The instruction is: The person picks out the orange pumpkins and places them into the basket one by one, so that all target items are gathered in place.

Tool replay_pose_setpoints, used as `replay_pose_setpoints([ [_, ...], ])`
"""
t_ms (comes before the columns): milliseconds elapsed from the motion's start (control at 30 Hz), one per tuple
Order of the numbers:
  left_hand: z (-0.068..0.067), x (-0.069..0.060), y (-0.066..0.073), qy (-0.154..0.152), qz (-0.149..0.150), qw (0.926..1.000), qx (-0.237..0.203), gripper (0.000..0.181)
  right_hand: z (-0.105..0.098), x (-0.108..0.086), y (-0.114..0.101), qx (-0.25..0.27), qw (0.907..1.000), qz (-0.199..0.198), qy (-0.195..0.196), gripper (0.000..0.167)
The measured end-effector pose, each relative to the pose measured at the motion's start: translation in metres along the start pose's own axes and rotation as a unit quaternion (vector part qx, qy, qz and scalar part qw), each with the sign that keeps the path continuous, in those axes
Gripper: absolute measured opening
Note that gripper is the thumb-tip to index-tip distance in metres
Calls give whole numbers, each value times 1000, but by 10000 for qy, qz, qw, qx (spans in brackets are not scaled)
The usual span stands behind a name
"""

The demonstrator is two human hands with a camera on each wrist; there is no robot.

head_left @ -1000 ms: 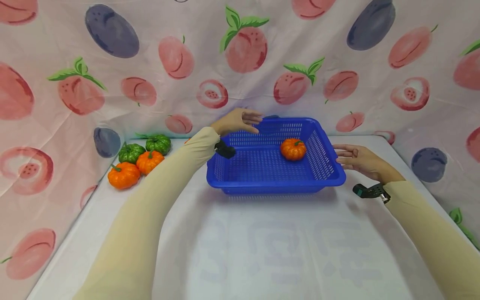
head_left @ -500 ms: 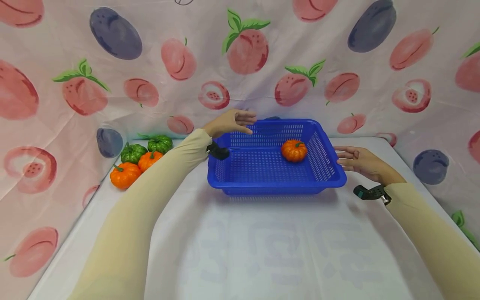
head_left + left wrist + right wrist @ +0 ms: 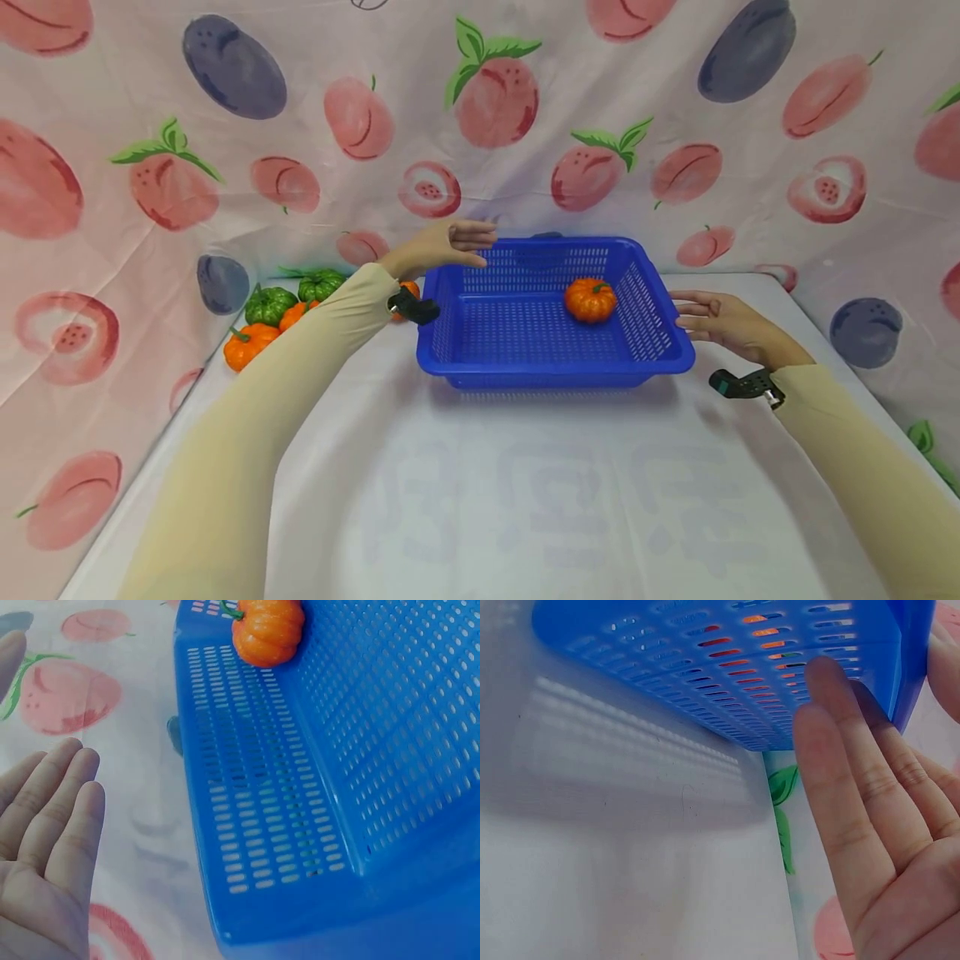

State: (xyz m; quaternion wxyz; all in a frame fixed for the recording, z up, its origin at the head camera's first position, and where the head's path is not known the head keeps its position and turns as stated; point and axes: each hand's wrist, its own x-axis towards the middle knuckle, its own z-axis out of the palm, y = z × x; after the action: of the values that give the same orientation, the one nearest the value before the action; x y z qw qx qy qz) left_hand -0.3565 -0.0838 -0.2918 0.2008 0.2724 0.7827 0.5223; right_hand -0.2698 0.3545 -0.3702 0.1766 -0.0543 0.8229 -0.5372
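A blue perforated plastic basket (image 3: 555, 368) stands on the table with a small orange pumpkin (image 3: 590, 301) inside, toward its right end. My left hand (image 3: 442, 247) hovers by the basket's back left corner with fingers extended, holding nothing; the left wrist view shows the palm and fingers (image 3: 79, 847) apart from the basket wall. At the basket's right end is my right hand (image 3: 723, 323). In the right wrist view its straight fingers (image 3: 877, 765) lie against or close to the outer wall below the rim, with the thumb near the rim's edge.
Left of the basket sit green pumpkins (image 3: 271, 306) and orange pumpkins (image 3: 248, 346), partly covered by the left sleeve (image 3: 300, 400). Another orange pumpkin (image 3: 406, 293) shows behind the left wrist. A fruit-print cloth (image 3: 480, 192) hangs behind the white table (image 3: 525, 492).
My left hand has drawn left, away from over the basket, exposing the orange pumpkin behind its wrist. The right hand and basket keep their places; the view shifts slightly.
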Motion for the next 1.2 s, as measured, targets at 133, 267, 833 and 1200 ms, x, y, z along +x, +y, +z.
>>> replay_pose_setpoints([
  [133,-10,-6,-4,117,54,9999,-97,59,0,1,1,-7,10000,-12,10,74],
  [267,-20,-14,-8,268,91,9989,-383,59,0,1,2,21,10000,-18,8,74],
  [833,-52,-40,-27,782,-59,9967,-204,59,1,-1,-2,16,10000,56,40,74],
  [1200,-63,-54,-45,1023,-182,9946,-71,57,1,0,1,-11,10000,56,51,73],
])
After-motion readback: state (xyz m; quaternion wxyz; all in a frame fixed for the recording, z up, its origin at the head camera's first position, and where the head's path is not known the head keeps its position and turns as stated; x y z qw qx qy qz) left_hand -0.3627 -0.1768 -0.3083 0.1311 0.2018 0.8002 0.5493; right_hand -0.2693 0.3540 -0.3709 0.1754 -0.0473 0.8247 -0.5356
